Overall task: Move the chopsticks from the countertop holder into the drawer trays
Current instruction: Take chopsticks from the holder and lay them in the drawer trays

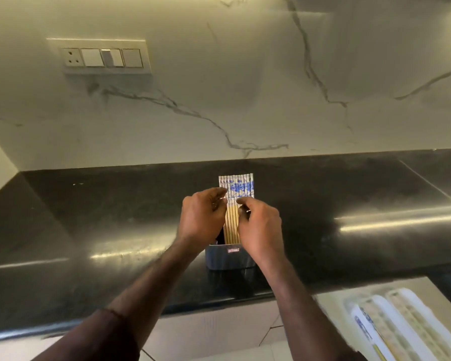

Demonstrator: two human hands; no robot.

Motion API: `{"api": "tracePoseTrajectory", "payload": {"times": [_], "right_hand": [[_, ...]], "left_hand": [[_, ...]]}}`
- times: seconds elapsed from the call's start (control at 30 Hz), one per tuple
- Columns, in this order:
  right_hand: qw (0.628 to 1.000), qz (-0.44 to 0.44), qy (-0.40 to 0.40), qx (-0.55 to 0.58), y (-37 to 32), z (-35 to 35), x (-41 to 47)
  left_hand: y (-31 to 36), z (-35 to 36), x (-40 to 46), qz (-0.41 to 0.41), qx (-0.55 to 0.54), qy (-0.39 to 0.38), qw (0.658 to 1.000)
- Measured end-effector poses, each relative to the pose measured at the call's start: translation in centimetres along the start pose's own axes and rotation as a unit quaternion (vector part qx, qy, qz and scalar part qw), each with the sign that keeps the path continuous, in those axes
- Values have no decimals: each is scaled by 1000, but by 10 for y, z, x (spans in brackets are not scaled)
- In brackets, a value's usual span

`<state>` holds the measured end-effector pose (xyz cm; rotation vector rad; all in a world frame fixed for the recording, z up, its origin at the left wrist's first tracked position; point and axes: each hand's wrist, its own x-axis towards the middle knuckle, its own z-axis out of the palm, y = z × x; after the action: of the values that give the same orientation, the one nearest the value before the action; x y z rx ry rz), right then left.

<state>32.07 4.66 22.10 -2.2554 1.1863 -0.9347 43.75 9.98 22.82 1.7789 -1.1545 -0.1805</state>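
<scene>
Both hands up at the holder now. Left hand (202, 220) curled in against the left edge of the row of bamboo chopsticks with blue-and-white patterned tops (236, 201), fingertips pinching at the outermost sticks. Right hand (261, 230) likewise curled on the right edge, index finger hooked across the front of the row. Chopsticks standing upright, side by side, in the small grey-blue rectangular holder (229, 259) on the glossy black stone bench (115, 217), near its front edge. Down at near right, long white plastic drawer trays (401, 321), blurred, with a few sticks seemingly laid in already.

Risks from here: a loose pinch on slick lacquered tops, and a stick slipping back or fanning out sideways. Lifting at an angle could snag the neighbours and tip the light holder, which sits close to the bench edge. Grabbing too many at once likely scatters them over the drawer.
</scene>
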Motion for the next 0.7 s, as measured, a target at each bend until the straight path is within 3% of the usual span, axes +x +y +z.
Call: {"api": "tracePoseTrajectory", "payload": {"times": [0.3,0.7], "right_hand": [[996,55,-61,-20,23,55,32],[994,86,-67,-27,28,70,33]], "left_hand": [[-52,28,47,-40,23,13,999],[-65,46,62,-92,-113,-7,989]]}}
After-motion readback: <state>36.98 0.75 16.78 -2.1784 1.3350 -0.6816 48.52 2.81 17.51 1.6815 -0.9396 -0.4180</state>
